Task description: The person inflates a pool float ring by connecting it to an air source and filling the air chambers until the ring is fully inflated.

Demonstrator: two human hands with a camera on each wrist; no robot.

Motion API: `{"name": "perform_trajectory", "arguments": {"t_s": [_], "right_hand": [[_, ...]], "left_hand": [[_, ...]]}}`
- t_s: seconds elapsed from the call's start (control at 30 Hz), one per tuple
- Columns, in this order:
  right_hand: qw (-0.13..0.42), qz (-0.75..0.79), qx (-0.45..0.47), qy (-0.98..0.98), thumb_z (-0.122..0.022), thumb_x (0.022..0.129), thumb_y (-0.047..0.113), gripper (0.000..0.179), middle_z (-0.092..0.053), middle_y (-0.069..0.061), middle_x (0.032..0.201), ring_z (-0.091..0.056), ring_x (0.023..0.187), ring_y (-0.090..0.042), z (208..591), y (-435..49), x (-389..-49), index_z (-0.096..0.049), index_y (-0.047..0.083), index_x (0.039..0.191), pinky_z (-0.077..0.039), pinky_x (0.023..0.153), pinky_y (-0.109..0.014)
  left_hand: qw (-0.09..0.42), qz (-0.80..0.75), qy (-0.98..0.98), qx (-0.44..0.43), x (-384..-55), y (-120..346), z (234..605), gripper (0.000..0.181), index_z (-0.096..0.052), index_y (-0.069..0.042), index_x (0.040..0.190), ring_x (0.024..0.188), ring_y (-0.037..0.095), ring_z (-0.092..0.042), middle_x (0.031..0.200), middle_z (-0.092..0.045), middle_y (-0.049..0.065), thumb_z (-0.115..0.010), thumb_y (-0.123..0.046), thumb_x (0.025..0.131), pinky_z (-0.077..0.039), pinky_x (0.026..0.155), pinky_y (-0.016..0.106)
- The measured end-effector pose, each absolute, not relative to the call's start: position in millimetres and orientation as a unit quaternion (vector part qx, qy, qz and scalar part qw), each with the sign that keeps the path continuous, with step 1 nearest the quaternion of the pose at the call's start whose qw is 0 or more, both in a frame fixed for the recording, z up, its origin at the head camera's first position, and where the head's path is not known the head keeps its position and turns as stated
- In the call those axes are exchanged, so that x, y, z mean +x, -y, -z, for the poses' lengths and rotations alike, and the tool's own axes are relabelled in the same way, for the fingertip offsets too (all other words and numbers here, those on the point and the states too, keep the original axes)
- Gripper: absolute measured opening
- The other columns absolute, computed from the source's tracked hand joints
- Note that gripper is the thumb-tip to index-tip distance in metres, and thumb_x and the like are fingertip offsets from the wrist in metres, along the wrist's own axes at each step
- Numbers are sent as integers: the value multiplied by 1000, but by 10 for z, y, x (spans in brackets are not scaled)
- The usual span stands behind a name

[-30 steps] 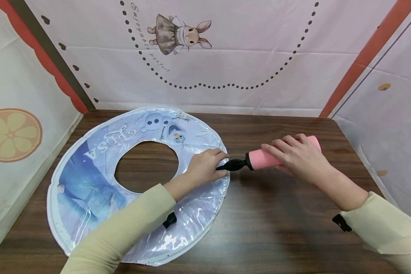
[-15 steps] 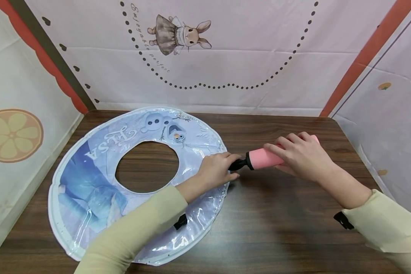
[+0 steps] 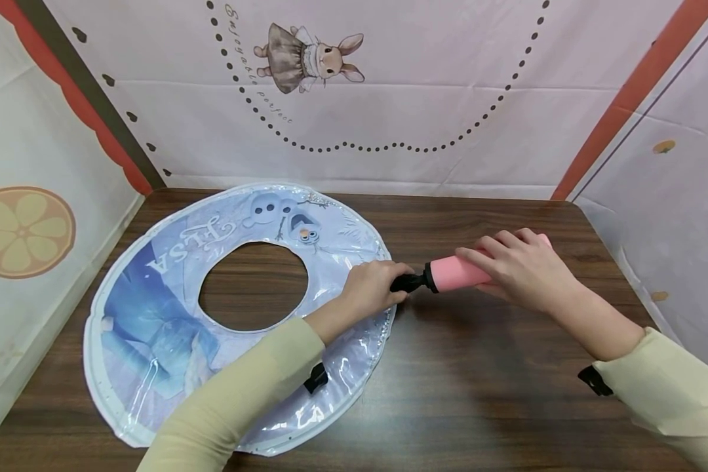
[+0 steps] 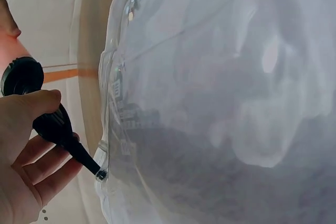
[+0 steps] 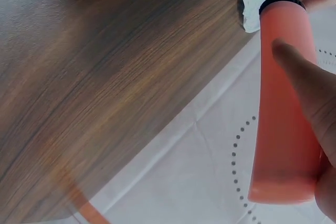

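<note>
A partly filled swim ring (image 3: 336, 373), printed in blue and lilac with a snowman, lies flat at the left. My right hand (image 3: 522, 272) grips the barrel of a pink hand pump (image 3: 451, 274), held right of the ring. At the pump's near end, my left hand (image 3: 368, 285) holds the black tapered nozzle (image 4: 55, 127), its thumb lying across the wide part. The nozzle's thin tip meets the ring's clear edge in the left wrist view; whether it sits inside a valve I cannot tell. In the right wrist view my right thumb lies along the barrel (image 5: 283, 114).
Everything lies on a dark wooden table (image 3: 448, 406). Printed cloth walls stand behind it (image 3: 425, 78) and along both sides. A black wrist strap piece (image 3: 316, 378) shows beneath the left sleeve, over the ring.
My left hand has slid right along the nozzle, from its thin tip towards the barrel, and its thumb has closed in on it. The right hand and ring have hardly moved.
</note>
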State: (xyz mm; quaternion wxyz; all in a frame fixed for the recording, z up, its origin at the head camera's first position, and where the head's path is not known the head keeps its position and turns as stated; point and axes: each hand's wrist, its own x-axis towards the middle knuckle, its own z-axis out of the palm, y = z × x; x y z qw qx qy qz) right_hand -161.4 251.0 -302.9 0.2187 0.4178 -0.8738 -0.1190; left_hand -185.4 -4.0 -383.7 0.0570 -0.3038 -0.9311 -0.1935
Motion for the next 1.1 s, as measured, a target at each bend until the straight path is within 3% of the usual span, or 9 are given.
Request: {"name": "perform_trajectory", "arguments": {"t_s": [0.27, 0.33, 0.4, 0.5, 0.57, 0.63, 0.73, 0.87, 1.1], "right_hand": [[222, 94, 409, 880, -79, 62, 19, 66, -61, -9, 101, -55, 92, -33, 2841, -2927, -1511, -54, 13, 123, -40, 75, -50], [242, 88, 400, 880, -66, 78, 27, 47, -61, -8, 100, -55, 91, -33, 2753, -3074, -1480, -56, 12, 121, -39, 75, -50], [267, 83, 386, 879, -49, 90, 39, 39, -61, -8, 98, -55, 89, -33, 2653, -3215, -1439, -58, 13, 118, -37, 76, -50], [308, 91, 367, 873, -15, 96, 53, 61, -61, -8, 93, -55, 84, -35, 2557, -3354, -1400, -60, 16, 113, -37, 73, -52], [313, 98, 361, 873, -13, 96, 54, 62, -61, -10, 93, -54, 84, -36, 2552, -3358, -1384, -60, 18, 114, -37, 71, -53], [303, 105, 366, 874, -19, 96, 51, 55, -60, -11, 95, -53, 87, -37, 2614, -3285, -1393, -58, 18, 116, -37, 71, -54], [281, 118, 380, 873, -52, 89, 35, 37, -59, -12, 98, -53, 90, -37, 2786, -3048, -1428, -56, 18, 121, -38, 71, -53], [300, 136, 389, 861, -83, 58, 16, 66, -59, -12, 94, -55, 85, -34, 3019, -2696, -1481, -57, 17, 120, -40, 68, -51], [339, 150, 389, 843, -86, 56, 25, 67, -58, -11, 90, -56, 80, -32, 3196, -2399, -1487, -60, 18, 116, -42, 67, -48]], "left_hand": [[44, 179, 932, -311, -1878, 22, 3817, 35, -65, -24, 111, 83, 16, -65, 100, -69, -4, -72, -30, 78, -51, 63, 36], [43, 177, 933, -311, -1881, 22, 3820, 35, -65, -23, 112, 85, 16, -65, 100, -69, -3, -72, -30, 78, -51, 65, 36], [42, 177, 934, -309, -1882, 22, 3828, 35, -65, -22, 112, 85, 16, -65, 101, -69, -2, -72, -31, 78, -51, 66, 36], [44, 178, 935, -303, -1879, 28, 3839, 36, -65, -23, 112, 84, 17, -65, 100, -69, -2, -71, -32, 78, -51, 64, 36], [45, 177, 935, -302, -1876, 33, 3845, 36, -65, -25, 112, 82, 18, -65, 99, -70, -3, -71, -33, 78, -51, 62, 37], [47, 175, 935, -304, -1875, 39, 3850, 35, -65, -26, 113, 81, 18, -65, 99, -70, -3, -71, -33, 79, -50, 61, 37], [54, 164, 934, -312, -1875, 47, 3858, 35, -65, -25, 113, 83, 17, -65, 101, -69, -4, -71, -33, 79, -51, 62, 36], [69, 159, 930, -323, -1870, 48, 3870, 35, -65, -23, 113, 87, 16, -66, 105, -69, -4, -70, -31, 80, -51, 66, 36], [81, 175, 923, -334, -1854, 68, 3868, 33, -66, -20, 110, 87, 16, -66, 103, -69, -3, -72, -25, 78, -51, 67, 36]]}}
